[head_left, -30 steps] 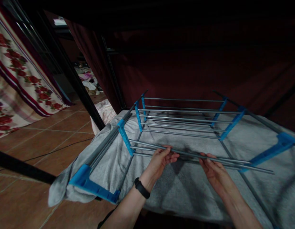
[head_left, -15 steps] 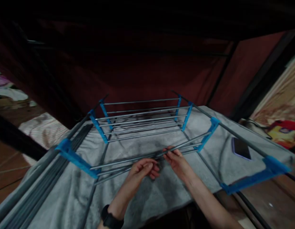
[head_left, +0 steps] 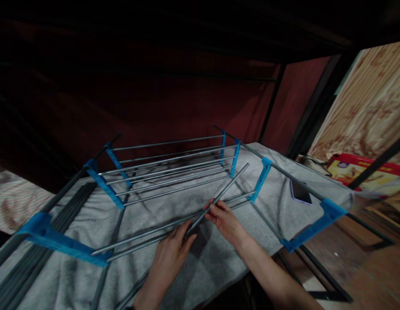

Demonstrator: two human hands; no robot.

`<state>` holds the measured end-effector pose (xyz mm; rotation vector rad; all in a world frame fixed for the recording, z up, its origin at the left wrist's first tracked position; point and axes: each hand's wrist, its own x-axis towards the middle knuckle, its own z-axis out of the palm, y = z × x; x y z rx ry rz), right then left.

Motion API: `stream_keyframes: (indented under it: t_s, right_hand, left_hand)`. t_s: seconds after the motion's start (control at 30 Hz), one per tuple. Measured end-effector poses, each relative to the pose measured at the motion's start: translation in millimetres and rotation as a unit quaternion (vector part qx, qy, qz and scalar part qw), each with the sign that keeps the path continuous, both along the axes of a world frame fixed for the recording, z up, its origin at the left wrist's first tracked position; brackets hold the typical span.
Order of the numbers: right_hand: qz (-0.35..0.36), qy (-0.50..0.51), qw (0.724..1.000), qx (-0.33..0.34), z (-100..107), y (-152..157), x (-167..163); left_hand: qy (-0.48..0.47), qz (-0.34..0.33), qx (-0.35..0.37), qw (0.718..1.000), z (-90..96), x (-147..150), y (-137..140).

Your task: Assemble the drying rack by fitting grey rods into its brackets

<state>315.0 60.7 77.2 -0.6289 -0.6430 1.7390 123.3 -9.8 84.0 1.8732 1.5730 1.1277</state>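
A thin grey metal tube (head_left: 232, 183) slants from the lower left up to the right, its upper end free above the rack. My right hand (head_left: 224, 219) pinches it near its middle. My left hand (head_left: 174, 247) is closed around it lower down, the tube passing between thumb and fingers. Below the hands, two grey rods (head_left: 148, 232) span from a blue plastic bracket (head_left: 67, 245) at the left to another blue bracket (head_left: 261, 181) at the right. Behind them, a set of rods (head_left: 167, 170) joins more blue brackets of the same rack.
The rack lies on a grey cloth (head_left: 219, 271). Several loose dark tubes (head_left: 54, 237) lie along the left side. A phone (head_left: 300, 192) rests at the right, beyond the side rail. A red and yellow package (head_left: 364, 172) and dark metal frame bars stand further right.
The tube's right end has come away from the right bracket and swung upward; its left end has left the left bracket. My left hand has closed on the tube. The view has turned right.
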Motion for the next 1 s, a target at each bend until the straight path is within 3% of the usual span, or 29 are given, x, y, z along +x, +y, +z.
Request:
stream_keyframes:
  t_s: [0.13,0.23,0.4,0.57,0.7,0.87,1.0]
  right_hand:
    - [-0.030,-0.014,0.999,-0.003,3.1,6.5,2.0]
    - [-0.027,-0.035,0.999,0.008,5.9,9.6,3.3]
    - [0.036,-0.053,0.998,0.027,9.7,4.7,-1.9]
    - [0.078,-0.050,0.995,0.023,11.4,-0.7,-13.4]
    - [0.034,-0.042,0.998,0.009,12.7,7.7,-15.6]
    - [-0.021,-0.041,0.999,-0.030,15.2,28.9,-2.6]
    - [-0.046,-0.043,0.997,-0.045,17.5,42.1,8.9]
  left_hand:
    - [0.069,0.015,0.029,0.997,-7.6,1.0,-2.0]
    - [0.165,0.049,0.054,0.984,-3.3,-1.4,-2.8]
    - [0.220,0.103,0.111,0.964,9.2,-5.3,-4.2]
    - [0.257,0.103,0.137,0.951,11.7,-2.4,-2.5]
    - [0.303,0.108,0.152,0.935,14.2,-1.2,-0.7]
    - [0.388,0.136,0.201,0.889,17.6,-8.2,2.9]
    - [0.383,0.147,0.205,0.889,15.7,-15.5,11.4]
